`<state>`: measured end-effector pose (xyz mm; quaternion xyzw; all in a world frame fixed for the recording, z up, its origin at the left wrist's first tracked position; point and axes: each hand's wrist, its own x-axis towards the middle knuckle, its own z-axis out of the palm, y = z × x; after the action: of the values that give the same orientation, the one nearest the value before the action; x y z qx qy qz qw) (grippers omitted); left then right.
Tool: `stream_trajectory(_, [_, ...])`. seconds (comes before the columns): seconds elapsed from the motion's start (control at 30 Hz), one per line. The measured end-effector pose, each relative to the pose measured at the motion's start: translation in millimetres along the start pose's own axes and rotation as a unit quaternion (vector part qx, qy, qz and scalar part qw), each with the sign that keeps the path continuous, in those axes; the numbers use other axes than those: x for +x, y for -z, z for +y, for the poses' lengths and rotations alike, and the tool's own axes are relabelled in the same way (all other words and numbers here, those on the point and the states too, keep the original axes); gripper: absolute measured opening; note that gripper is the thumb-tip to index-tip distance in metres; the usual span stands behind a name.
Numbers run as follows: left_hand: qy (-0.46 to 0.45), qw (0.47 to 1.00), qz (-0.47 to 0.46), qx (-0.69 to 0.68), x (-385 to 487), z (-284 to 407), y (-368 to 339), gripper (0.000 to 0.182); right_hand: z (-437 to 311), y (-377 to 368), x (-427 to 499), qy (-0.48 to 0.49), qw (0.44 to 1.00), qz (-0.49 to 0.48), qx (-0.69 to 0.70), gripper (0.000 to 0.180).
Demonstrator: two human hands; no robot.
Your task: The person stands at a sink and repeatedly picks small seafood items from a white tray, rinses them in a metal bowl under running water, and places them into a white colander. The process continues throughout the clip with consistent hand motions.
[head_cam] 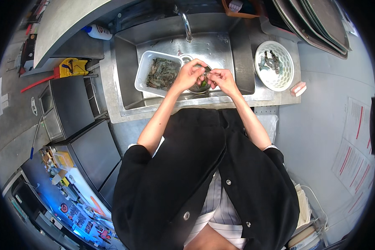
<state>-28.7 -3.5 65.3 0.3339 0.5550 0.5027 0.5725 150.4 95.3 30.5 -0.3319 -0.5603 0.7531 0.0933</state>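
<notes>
My left hand (189, 76) and my right hand (222, 79) meet over the sink (212, 43). Pinched between their fingertips is a small object, apparently a shrimp (206, 74), largely covered by the fingers. Directly below them is a round bowl (200, 92) with dark contents and a bit of green; my hands hide much of it. To its left a white plastic tub (138, 76) stands tilted in the sink, holding a heap of raw grey shrimp (163, 73). On the counter to the right, a white plastic colander (270, 83) contains several dark shrimp (272, 61).
A chrome faucet (186, 26) hangs over the back of the sink. A pink-and-white block (298, 89) lies by the colander. Metal trays (323, 28) stand at upper right, and a white bottle (99, 32) is at the back left. A yellow-and-red tool (72, 67) hangs further left.
</notes>
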Motion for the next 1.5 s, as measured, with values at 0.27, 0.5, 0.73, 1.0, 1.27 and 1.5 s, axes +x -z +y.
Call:
stream_trajectory(0.27, [-0.084,0.981,0.164,0.053,20.8,-47.2,-24.2,0.032,-16.3,-11.1,-3.2,0.019,0.997,0.019,0.075,0.019])
stream_trajectory(0.5, [-0.092,0.976,0.139,0.140,13.5,-20.8,-26.6,0.034,-14.5,-8.7,-4.6,-0.006,0.996,0.019,0.082,0.017])
stream_trajectory(0.73, [-0.074,0.983,0.136,0.097,9.7,-25.3,-21.5,0.070,-18.8,-20.9,-1.5,-0.007,0.992,0.043,0.117,0.014])
stream_trajectory(1.0, [-0.108,0.982,0.114,0.109,9.9,-31.2,-13.4,0.092,-15.4,-29.4,2.6,-0.007,0.990,0.038,0.133,0.011])
stream_trajectory(1.27, [-0.082,0.989,0.119,0.026,3.0,-19.8,-14.8,0.095,-22.3,-43.7,7.7,-0.021,0.986,0.074,0.145,0.019])
stream_trajectory(1.5, [-0.074,0.994,0.081,0.014,-1.2,-21.7,-7.8,0.097,-14.7,-49.8,15.7,-0.046,0.986,0.098,0.124,0.028])
